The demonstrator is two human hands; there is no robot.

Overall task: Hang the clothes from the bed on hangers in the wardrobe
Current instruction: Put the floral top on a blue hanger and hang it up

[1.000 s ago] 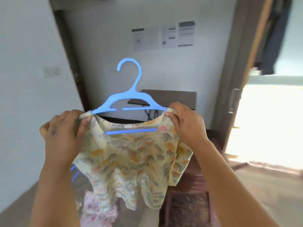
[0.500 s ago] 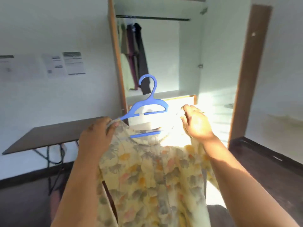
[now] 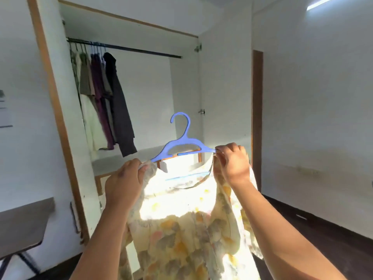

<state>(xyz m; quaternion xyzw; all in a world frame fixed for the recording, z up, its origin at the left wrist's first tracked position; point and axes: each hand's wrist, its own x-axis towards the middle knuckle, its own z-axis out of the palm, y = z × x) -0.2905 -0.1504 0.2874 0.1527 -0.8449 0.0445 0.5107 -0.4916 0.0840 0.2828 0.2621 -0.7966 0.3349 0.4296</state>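
A pale yellow floral blouse (image 3: 181,223) hangs on a blue plastic hanger (image 3: 182,143) that I hold up in front of the open wardrobe (image 3: 145,93). My left hand (image 3: 125,181) grips the blouse's left shoulder over the hanger's end. At the other end, my right hand (image 3: 232,162) pinches the right shoulder against the hanger tip. The hook points up, below the dark clothes rail (image 3: 141,50). Sunlight washes out the blouse's collar.
Several garments (image 3: 105,102) hang bunched at the rail's left end; the rest of the rail is bare. A wardrobe door (image 3: 224,93) stands open on the right. A dark table (image 3: 22,225) sits at lower left, a brown door frame (image 3: 257,118) beyond.
The view has swung right from the wall with papers and the table to face the wardrobe. Both hands kept their hold on the blouse and hanger and carried it closer.
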